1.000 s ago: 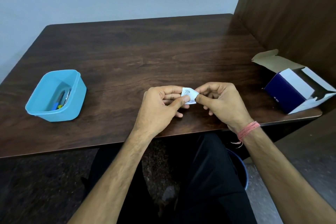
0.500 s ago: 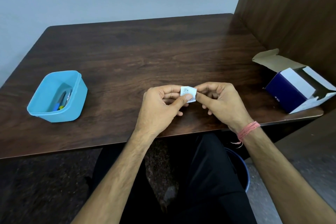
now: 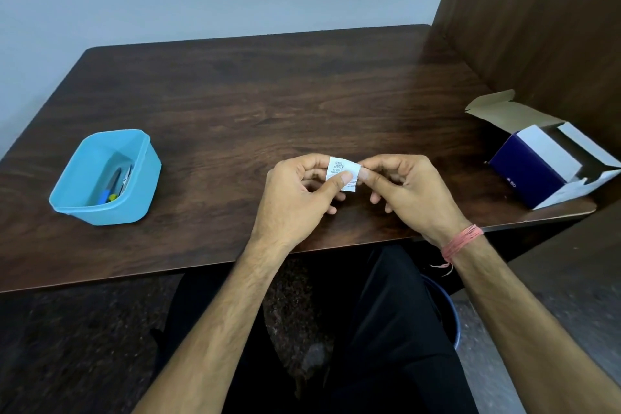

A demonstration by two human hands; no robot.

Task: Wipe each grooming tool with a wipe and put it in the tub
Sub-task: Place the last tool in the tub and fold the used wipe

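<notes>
1. Left hand: thumb and forefinger pinching the left edge of a small white packet, other fingers curled underneath.
2. Right hand: thumb and forefinger pinching the right edge of the same packet, remaining fingers loosely bent below; pink thread band around the wrist.
3. Packet: held just above the surface near its front edge, between the two hands, printed with small dark text too fine to read.
4. Blue tub: on the left side of the surface, well apart from the hands, open at the top.
5. Inside the tub: a few slim tools leaning against the right wall, one with a blue and yellow end; exact kinds too small to tell.
6. Cardboard box: at the right edge of the surface, dark blue and white, flaps open, next to a brown wooden panel.
7. Below the front edge: black trousers and part of a blue bucket rim beside the right leg.
</notes>
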